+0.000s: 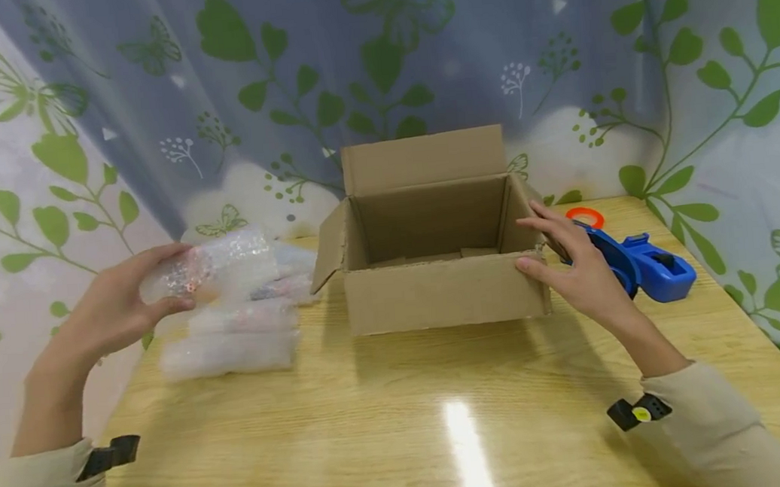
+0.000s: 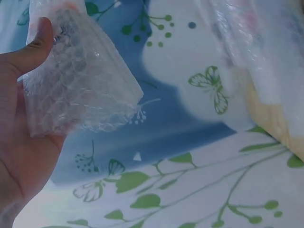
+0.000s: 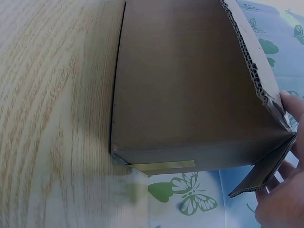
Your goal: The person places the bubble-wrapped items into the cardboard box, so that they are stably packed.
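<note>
My left hand [image 1: 106, 312] holds a bubble-wrapped bundle [image 1: 238, 262] between thumb and fingers, raised left of the box. Reddish bits show through the clear wrap; what is inside cannot be made out. In the left wrist view the bundle [image 2: 80, 80] lies across the palm under the thumb. An open cardboard box [image 1: 444, 296] stands mid-table, its back flap up and its left flap folded outward. At the box's front right corner, my right hand [image 1: 586, 279] grips the edge, thumb in front and fingers at the right flap [image 3: 266, 168].
More bubble-wrapped bundles [image 1: 234, 352] lie on the wooden table [image 1: 389, 425], left of the box. Right of it are a blue tape dispenser [image 1: 667, 273] and an orange ring [image 1: 585, 217]. A patterned curtain [image 1: 284, 92] hangs behind the table.
</note>
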`<state>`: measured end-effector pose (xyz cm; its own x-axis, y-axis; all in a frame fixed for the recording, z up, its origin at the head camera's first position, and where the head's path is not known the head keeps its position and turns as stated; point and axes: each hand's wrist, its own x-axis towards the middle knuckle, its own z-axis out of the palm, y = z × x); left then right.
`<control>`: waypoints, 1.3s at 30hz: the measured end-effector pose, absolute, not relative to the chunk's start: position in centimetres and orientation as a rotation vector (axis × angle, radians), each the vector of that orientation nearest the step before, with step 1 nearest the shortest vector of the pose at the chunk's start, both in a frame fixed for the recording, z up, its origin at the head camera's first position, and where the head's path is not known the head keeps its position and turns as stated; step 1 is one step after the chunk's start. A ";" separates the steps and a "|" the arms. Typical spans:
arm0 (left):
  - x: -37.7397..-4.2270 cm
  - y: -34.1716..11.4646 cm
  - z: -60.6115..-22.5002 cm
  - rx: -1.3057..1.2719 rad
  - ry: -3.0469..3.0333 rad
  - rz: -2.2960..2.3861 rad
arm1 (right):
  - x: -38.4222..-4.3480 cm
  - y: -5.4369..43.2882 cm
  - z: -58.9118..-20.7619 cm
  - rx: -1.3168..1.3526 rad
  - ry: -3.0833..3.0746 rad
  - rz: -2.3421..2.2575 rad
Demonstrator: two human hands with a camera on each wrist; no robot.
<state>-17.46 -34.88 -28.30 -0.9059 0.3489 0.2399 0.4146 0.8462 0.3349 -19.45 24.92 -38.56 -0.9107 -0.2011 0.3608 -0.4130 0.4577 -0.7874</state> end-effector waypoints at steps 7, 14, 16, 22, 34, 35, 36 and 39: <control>-19.4 -32.1 -27.6 -0.572 -2.831 -0.622 | -19.5 24.8 -38.7 0.525 -2.476 1.457; -20.9 -28.0 -26.8 -0.616 -2.778 -0.675 | -19.5 24.7 -38.8 0.520 -2.479 1.451; -21.3 -26.8 -26.5 -0.639 -2.755 -0.695 | -19.6 24.6 -38.8 0.518 -2.479 1.448; -22.8 -23.5 -25.8 -0.682 -2.722 -0.709 | -19.4 24.7 -38.7 0.510 -2.473 1.452; -25.3 -16.1 -25.9 -0.811 -2.644 -0.901 | -19.6 24.9 -38.9 0.491 -2.482 1.452; -25.5 -15.5 -26.0 -0.821 -2.639 -0.912 | -19.6 24.9 -38.9 0.491 -2.480 1.455; -25.6 -14.8 -26.1 -0.832 -2.639 -0.929 | -19.6 24.9 -39.0 0.491 -2.479 1.456; -26.1 -13.0 -26.6 -0.878 -2.631 -0.959 | -19.6 24.9 -39.0 0.485 -2.477 1.464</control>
